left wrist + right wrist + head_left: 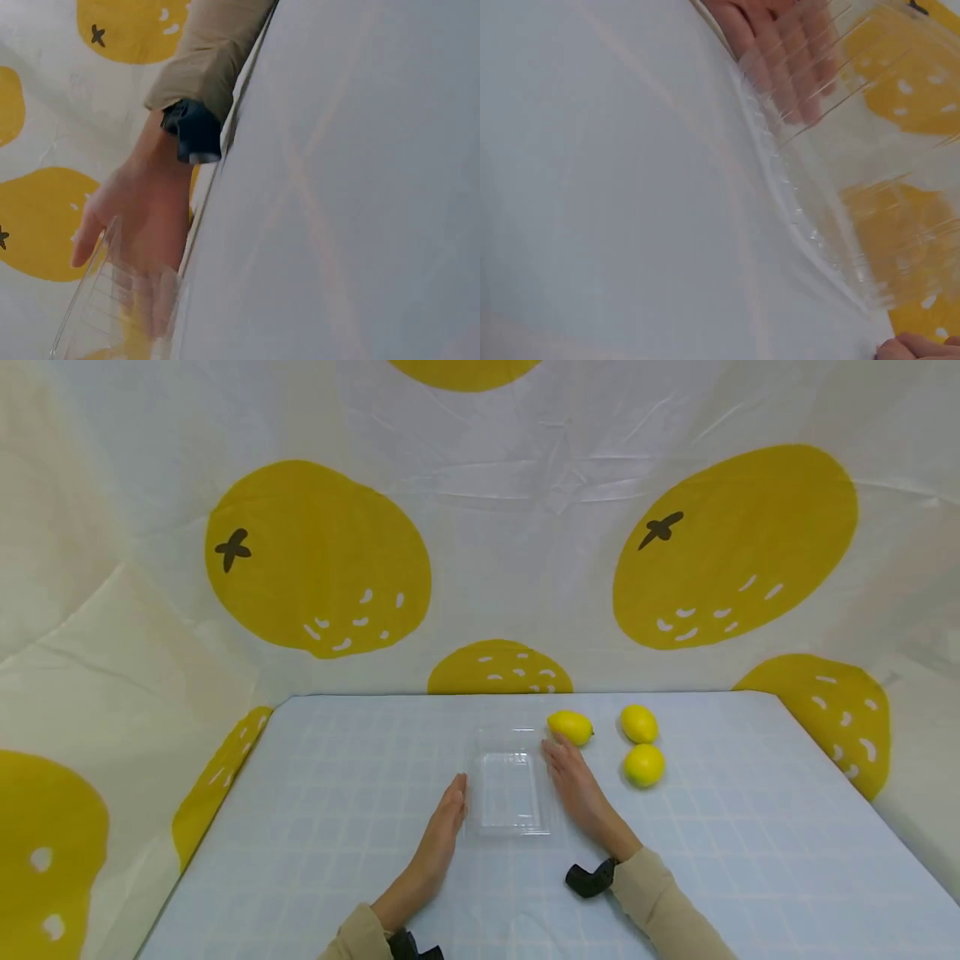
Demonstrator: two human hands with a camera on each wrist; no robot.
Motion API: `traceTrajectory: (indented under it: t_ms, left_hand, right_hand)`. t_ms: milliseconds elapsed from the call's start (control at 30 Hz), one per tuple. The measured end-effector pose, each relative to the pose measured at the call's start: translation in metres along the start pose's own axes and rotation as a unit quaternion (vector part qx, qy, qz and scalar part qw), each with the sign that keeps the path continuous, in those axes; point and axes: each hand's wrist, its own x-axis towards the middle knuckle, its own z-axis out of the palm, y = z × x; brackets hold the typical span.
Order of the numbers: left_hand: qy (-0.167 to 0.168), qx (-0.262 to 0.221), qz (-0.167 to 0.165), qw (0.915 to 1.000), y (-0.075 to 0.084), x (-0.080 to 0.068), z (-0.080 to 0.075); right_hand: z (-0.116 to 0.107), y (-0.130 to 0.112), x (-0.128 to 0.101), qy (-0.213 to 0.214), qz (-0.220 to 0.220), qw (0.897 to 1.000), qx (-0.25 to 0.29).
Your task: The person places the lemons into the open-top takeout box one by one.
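Near the middle of the head view, a little below centre, we see a clear plastic tray (pixel 510 793) lying flat on the pale blue checked tablecloth (pixel 750 860). Our left hand (pixel 444 827) lies edge-on along the tray's left side with its fingers straight, touching or just beside the rim; we cannot tell which. Our right hand (pixel 573 785) lies the same way along the tray's right side, fingers straight, gripping nothing. Both hands are released, flat against the tray rather than curled around it.

To the upper right of the tray lie three lemons. One lemon (pixel 570 727) sits just past our right fingertips, near the tray's far right corner. A second lemon (pixel 639 723) lies further right, and a third lemon (pixel 644 765) just below it.

Both wrists show beige sleeves (pixel 660 902) and a dark strap (pixel 591 878). Behind the table hangs a white cloth with large yellow fruit prints (pixel 318 560).
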Motion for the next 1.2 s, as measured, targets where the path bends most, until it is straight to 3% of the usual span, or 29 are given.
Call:
traceTrajectory:
  t_ms: [167, 333, 433, 533, 600, 700, 833, 900, 1000, 1100, 1200]
  left_hand:
    - [0.032, 0.074, 0.003, 0.9967, 0.013, 0.002, -0.010]
    - [0.034, 0.141, 0.010, 0.9894, 0.024, 0.008, -0.019]
    - [0.030, 0.166, 0.021, 0.9855, 0.031, 0.010, -0.022]
    - [0.025, 0.201, 0.037, 0.9785, 0.037, 0.011, -0.022]
    - [0.019, 0.241, 0.057, 0.9686, 0.039, 0.011, -0.023]
    - [0.006, 0.316, 0.109, 0.9424, 0.037, 0.013, -0.025]
    - [0.000, 0.413, 0.203, 0.8880, 0.030, 0.017, -0.026]
    - [-0.001, 0.449, 0.243, 0.8598, 0.027, 0.018, -0.025]
    - [0.001, 0.481, 0.292, 0.8269, 0.024, 0.019, -0.025]
    - [0.006, 0.507, 0.318, 0.8007, 0.022, 0.020, -0.024]
    - [0.009, 0.536, 0.327, 0.7783, 0.018, 0.021, -0.025]
  right_hand:
    - [-0.010, -0.019, -0.019, -0.022, 0.054, 0.996, -0.065]
    - [-0.016, -0.047, -0.039, -0.014, 0.089, 0.974, -0.209]
    - [-0.021, -0.063, -0.048, 0.011, 0.049, 0.961, -0.271]
    - [-0.028, -0.074, -0.052, 0.054, -0.040, 0.954, -0.291]
    - [-0.033, -0.078, -0.054, 0.095, -0.097, 0.949, -0.283]
    - [-0.043, -0.080, -0.055, 0.169, -0.155, 0.935, -0.271]
    - [-0.059, -0.075, -0.054, 0.250, -0.182, 0.918, -0.248]
    - [-0.067, -0.070, -0.052, 0.269, -0.186, 0.917, -0.231]
    - [-0.080, -0.061, -0.050, 0.282, -0.188, 0.919, -0.202]
    - [-0.091, -0.051, -0.048, 0.296, -0.188, 0.922, -0.163]
    - [-0.100, -0.041, -0.047, 0.313, -0.176, 0.919, -0.164]
